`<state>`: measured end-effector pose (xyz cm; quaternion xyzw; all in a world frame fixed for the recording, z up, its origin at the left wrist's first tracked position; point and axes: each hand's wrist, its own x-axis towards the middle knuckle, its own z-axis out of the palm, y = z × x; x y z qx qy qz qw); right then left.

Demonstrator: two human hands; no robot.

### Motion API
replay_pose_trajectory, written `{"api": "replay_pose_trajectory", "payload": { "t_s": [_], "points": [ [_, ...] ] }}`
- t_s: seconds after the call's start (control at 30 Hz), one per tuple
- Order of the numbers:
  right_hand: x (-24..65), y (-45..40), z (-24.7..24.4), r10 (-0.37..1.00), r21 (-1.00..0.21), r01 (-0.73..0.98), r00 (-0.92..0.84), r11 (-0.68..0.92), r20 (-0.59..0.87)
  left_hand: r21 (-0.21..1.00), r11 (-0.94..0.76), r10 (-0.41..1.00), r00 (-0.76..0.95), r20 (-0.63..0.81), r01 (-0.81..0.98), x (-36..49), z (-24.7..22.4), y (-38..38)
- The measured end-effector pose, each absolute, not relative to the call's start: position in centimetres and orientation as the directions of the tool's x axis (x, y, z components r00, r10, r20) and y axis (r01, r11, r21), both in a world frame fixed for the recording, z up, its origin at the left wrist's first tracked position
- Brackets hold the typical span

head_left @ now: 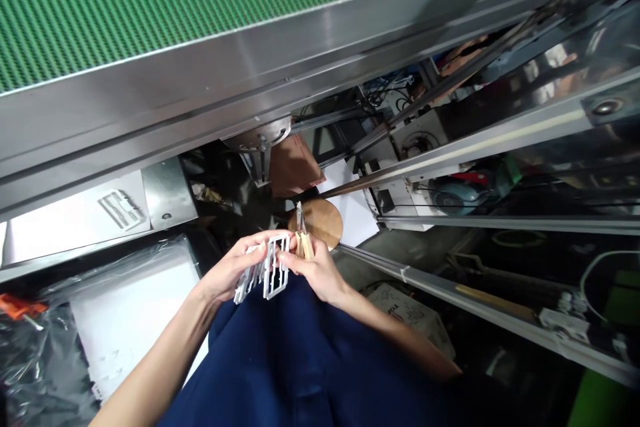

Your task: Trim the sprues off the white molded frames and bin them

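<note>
Steadying the white plastic frames (268, 278) works best with light pressure: left fingers (258, 253) closed on them, right fingers (294, 261) curled round yellow-handled pliers (306, 247) and pinching one frame's edge.

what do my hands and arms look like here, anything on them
Your left hand and right hand are ungloved, with slim fingers. Both forearms are bare along the length in view, with no sleeve, watch or bracelet showing. No ring shows either, though some fingers are hidden. The garment on your body is plain navy blue.
</note>
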<state>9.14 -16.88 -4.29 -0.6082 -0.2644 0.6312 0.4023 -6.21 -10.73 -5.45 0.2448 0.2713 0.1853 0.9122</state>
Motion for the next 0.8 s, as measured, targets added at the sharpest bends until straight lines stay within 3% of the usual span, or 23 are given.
{"api": "replay_pose_trajectory", "payload": {
  "t_s": [0.1,0.23,0.33,0.4,0.53,0.8],
  "points": [
    [9.6,-16.6,-2.9,0.846,-0.841,-0.103,0.001,-0.531,-0.534,0.5,0.822,0.498,0.771,-0.397,-0.274,-6.3,-5.9,-11.1],
    [12.2,-16.0,-0.9,0.921,-0.863,0.351,-0.007,-0.363,-0.39,0.418,0.855,0.497,0.715,-0.492,-0.307,-7.2,-6.6,-11.4],
    [14.3,-15.5,0.1,0.948,-0.714,0.681,-0.093,-0.162,-0.304,0.358,0.888,0.448,0.713,-0.54,-0.288,-7.5,-6.5,-11.5],
    [15.1,-15.1,0.5,0.937,-0.597,0.801,-0.168,-0.052,-0.307,0.364,0.891,0.443,0.702,-0.558,-0.273,-7.4,-6.3,-11.6],
    [15.8,-14.4,1.1,0.916,-0.463,0.879,-0.271,0.111,-0.295,0.43,0.869,0.47,0.681,-0.562,-0.245,-7.2,-6.0,-11.8],
    [15.8,-14.0,1.3,0.882,-0.395,0.889,-0.362,0.231,-0.301,0.471,0.855,0.476,0.69,-0.545,-0.218,-7.5,-6.1,-11.8]
  ]
}}
